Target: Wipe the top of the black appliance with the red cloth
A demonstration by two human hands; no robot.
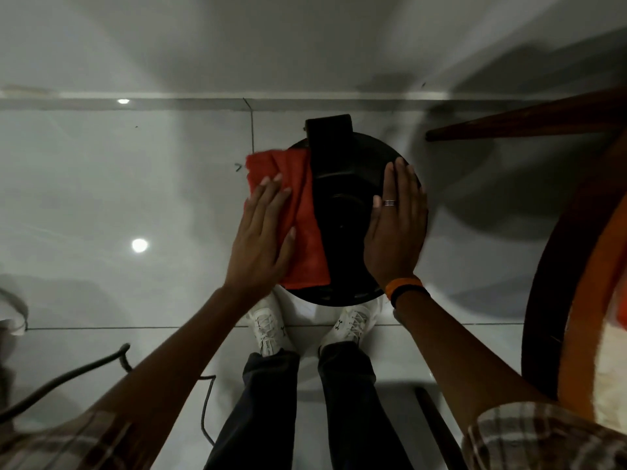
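A round black appliance [342, 205] stands on the pale tiled floor in front of my feet, with a black handle block at its far edge. The red cloth [302, 215] is spread over the left part of its top and hangs a little past the left rim. My left hand [263, 239] lies flat on the cloth, fingers spread and pressing it down. My right hand [395, 225] rests flat on the right side of the top, fingers together, a ring on one finger, holding nothing.
A dark wooden piece of furniture with a round orange-rimmed edge [576, 266] stands close on the right, one leg [526, 120] slanting above the appliance. A black cable [68, 374] runs over the floor at lower left. The wall's base [203, 96] is just beyond the appliance.
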